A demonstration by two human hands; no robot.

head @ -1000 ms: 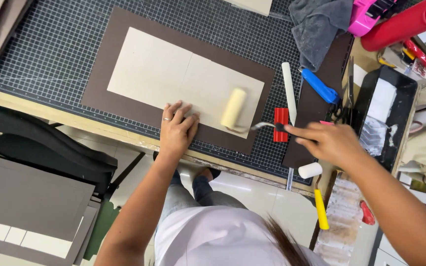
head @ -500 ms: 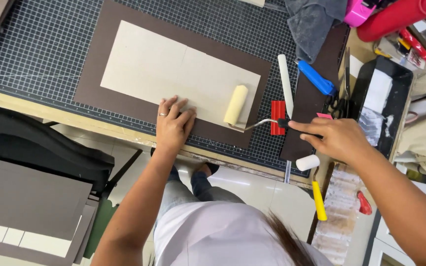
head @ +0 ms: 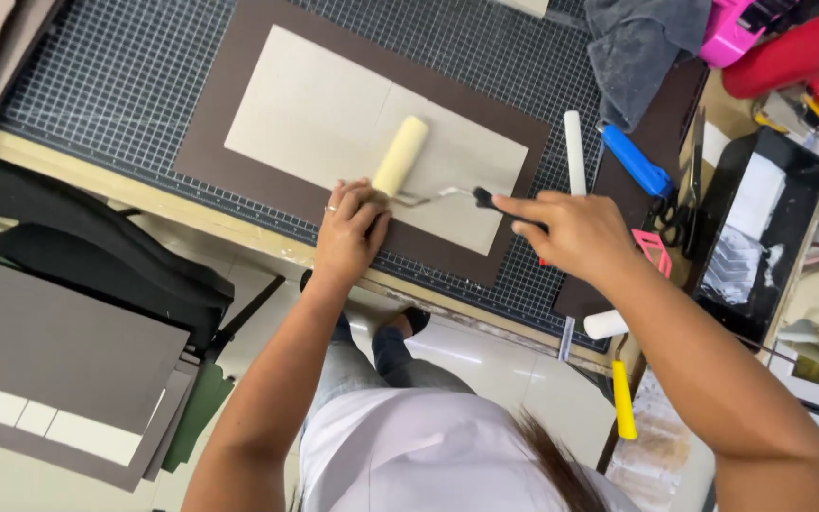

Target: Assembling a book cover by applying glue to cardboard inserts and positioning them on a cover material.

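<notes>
Roller just beyond left fingers

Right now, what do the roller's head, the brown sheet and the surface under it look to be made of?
The roller head looks like pale yellow foam, matte and soft-edged, on a bent wire frame that the right hand holds. The brown sheet seems thin matte paper or card; the left hand presses its near edge. The grid mat looks like dark rubbery plastic with printed lines.

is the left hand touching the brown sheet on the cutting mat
Touching. The head view shows the left hand pressed flat on the brown sheet, fingers spread over its near edge beside the foam roller.
</notes>
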